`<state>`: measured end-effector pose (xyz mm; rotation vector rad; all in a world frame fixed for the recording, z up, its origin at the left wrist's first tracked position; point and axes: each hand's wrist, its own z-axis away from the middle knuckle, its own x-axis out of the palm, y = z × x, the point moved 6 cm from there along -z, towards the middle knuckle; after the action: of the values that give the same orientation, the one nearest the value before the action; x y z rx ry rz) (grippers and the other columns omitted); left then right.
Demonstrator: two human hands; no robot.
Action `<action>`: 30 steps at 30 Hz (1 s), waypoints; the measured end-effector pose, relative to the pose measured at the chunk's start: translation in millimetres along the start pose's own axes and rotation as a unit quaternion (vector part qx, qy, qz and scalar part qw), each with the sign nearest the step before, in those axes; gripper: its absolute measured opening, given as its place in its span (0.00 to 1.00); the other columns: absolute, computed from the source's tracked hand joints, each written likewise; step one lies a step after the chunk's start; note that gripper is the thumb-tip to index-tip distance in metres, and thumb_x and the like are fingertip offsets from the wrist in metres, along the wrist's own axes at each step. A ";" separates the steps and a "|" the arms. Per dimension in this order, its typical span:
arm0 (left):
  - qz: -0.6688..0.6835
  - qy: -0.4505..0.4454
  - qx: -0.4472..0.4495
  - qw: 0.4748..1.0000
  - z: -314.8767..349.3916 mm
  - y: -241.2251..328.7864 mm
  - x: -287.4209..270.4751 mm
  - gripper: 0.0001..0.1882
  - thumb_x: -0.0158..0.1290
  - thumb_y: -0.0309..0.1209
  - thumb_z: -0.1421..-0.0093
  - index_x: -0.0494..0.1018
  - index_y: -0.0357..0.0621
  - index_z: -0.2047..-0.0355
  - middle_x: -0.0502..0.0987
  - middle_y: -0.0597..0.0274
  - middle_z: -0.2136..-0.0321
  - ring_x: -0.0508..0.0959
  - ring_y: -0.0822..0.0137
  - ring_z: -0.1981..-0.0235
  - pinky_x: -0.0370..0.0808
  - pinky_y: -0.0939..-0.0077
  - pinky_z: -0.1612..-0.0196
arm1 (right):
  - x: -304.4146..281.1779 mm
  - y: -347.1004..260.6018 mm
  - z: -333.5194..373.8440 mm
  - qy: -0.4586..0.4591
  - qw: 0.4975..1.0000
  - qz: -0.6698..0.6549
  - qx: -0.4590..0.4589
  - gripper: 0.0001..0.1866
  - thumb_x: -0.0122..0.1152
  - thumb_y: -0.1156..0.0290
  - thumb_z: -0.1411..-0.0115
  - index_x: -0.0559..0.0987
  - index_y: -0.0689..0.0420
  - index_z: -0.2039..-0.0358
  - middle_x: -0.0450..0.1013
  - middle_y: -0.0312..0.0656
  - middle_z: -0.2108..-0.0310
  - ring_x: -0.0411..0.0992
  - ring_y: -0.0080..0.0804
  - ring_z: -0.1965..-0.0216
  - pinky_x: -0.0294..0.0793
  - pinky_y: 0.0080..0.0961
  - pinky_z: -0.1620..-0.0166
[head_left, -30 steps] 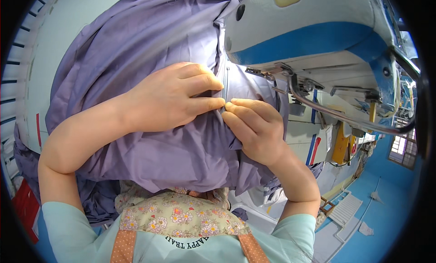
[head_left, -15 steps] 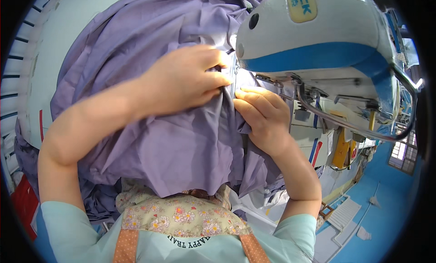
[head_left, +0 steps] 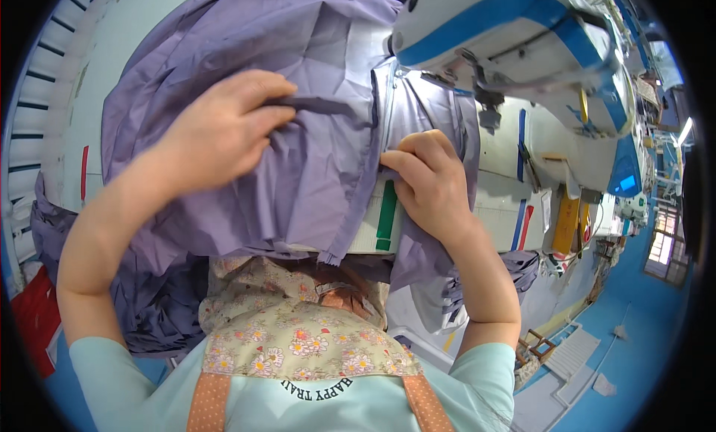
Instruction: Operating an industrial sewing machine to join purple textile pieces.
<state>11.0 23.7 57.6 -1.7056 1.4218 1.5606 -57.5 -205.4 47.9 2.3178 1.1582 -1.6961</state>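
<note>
One purple cloth (head_left: pixel 298 178) is pinched in the closed left hand (head_left: pixel 224 130) and pressed by the curled right hand (head_left: pixel 429 182) beside one sewing machine (head_left: pixel 514 36).

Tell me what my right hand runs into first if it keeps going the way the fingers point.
The right hand points up the table along the purple fabric. Straight ahead it would likely meet the head of the sewing machine near its needle area, though depth is hard to judge here.
</note>
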 end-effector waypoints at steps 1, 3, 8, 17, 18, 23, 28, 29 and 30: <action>0.029 -0.001 -0.004 1.000 -4.5 20.1 -0.6 0.22 0.59 0.20 0.56 0.76 0.42 0.56 0.75 0.52 0.48 0.74 0.47 0.44 0.72 0.56 0.41 | -1.8 -3.0 3.7 0.002 1.000 0.002 0.008 0.17 0.66 0.79 0.58 0.80 0.52 0.64 0.71 0.36 0.67 0.72 0.41 0.62 0.74 0.38 0.60; 0.122 0.013 0.005 0.992 -8.9 64.7 -5.6 0.18 0.59 0.19 0.55 0.77 0.41 0.60 0.76 0.53 0.53 0.76 0.48 0.47 0.74 0.55 0.44 | -7.2 -7.3 5.1 0.010 0.998 -0.009 0.057 0.16 0.65 0.80 0.57 0.79 0.53 0.64 0.71 0.38 0.69 0.72 0.42 0.62 0.74 0.38 0.60; 0.069 0.032 0.054 0.996 16.5 58.7 20.7 0.16 0.62 0.23 0.54 0.78 0.42 0.62 0.77 0.59 0.56 0.77 0.54 0.54 0.74 0.59 0.49 | -12.8 -14.5 21.6 -0.017 0.991 -0.049 0.125 0.16 0.67 0.81 0.55 0.80 0.54 0.63 0.72 0.41 0.72 0.73 0.43 0.68 0.75 0.37 0.61; 0.093 0.030 -0.020 0.995 21.2 81.1 21.7 0.11 0.63 0.23 0.56 0.76 0.43 0.70 0.77 0.63 0.66 0.77 0.57 0.60 0.73 0.61 0.55 | -26.4 -1.9 68.2 0.063 0.915 -0.156 0.368 0.19 0.63 0.84 0.49 0.79 0.58 0.55 0.77 0.48 0.66 0.78 0.41 0.67 0.76 0.35 0.61; 0.095 0.032 -0.016 0.995 22.1 83.5 21.5 0.11 0.63 0.23 0.56 0.76 0.43 0.70 0.77 0.63 0.66 0.77 0.57 0.60 0.73 0.61 0.55 | -32.9 -1.3 73.9 0.089 0.931 -0.091 0.341 0.19 0.62 0.84 0.50 0.79 0.58 0.55 0.77 0.48 0.66 0.78 0.42 0.66 0.76 0.35 0.61; 0.101 0.064 -0.013 0.993 18.8 112.2 16.5 0.13 0.63 0.21 0.56 0.76 0.42 0.68 0.76 0.59 0.65 0.77 0.54 0.60 0.73 0.58 0.55 | -52.4 -1.4 81.0 0.114 0.940 0.086 0.311 0.15 0.57 0.83 0.49 0.79 0.59 0.59 0.77 0.48 0.66 0.77 0.46 0.64 0.76 0.38 0.60; 0.116 0.100 0.022 0.988 -2.1 164.0 35.2 0.23 0.63 0.26 0.54 0.77 0.42 0.55 0.75 0.52 0.54 0.75 0.49 0.51 0.73 0.55 0.48 | -53.2 7.4 64.5 0.076 0.940 0.164 0.291 0.09 0.58 0.76 0.47 0.80 0.59 0.64 0.78 0.49 0.65 0.77 0.50 0.62 0.76 0.44 0.59; 0.085 0.080 0.008 0.993 -6.7 171.7 47.1 0.25 0.63 0.28 0.53 0.75 0.40 0.52 0.74 0.49 0.51 0.74 0.48 0.48 0.72 0.54 0.45 | -51.6 8.4 64.2 0.077 0.940 0.165 0.289 0.09 0.58 0.76 0.47 0.80 0.59 0.64 0.78 0.49 0.65 0.77 0.50 0.62 0.76 0.44 0.59; 0.053 0.061 -0.006 0.997 -10.0 177.2 57.8 0.28 0.63 0.30 0.52 0.74 0.38 0.48 0.72 0.45 0.48 0.72 0.46 0.46 0.70 0.53 0.42 | -49.4 7.7 62.9 0.068 0.942 0.181 0.273 0.08 0.58 0.77 0.47 0.80 0.58 0.65 0.78 0.49 0.65 0.77 0.50 0.63 0.76 0.44 0.59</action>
<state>-146.9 -75.6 63.7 -1.7857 1.5907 1.5453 -109.5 -265.3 61.2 2.7600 0.2331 -1.9036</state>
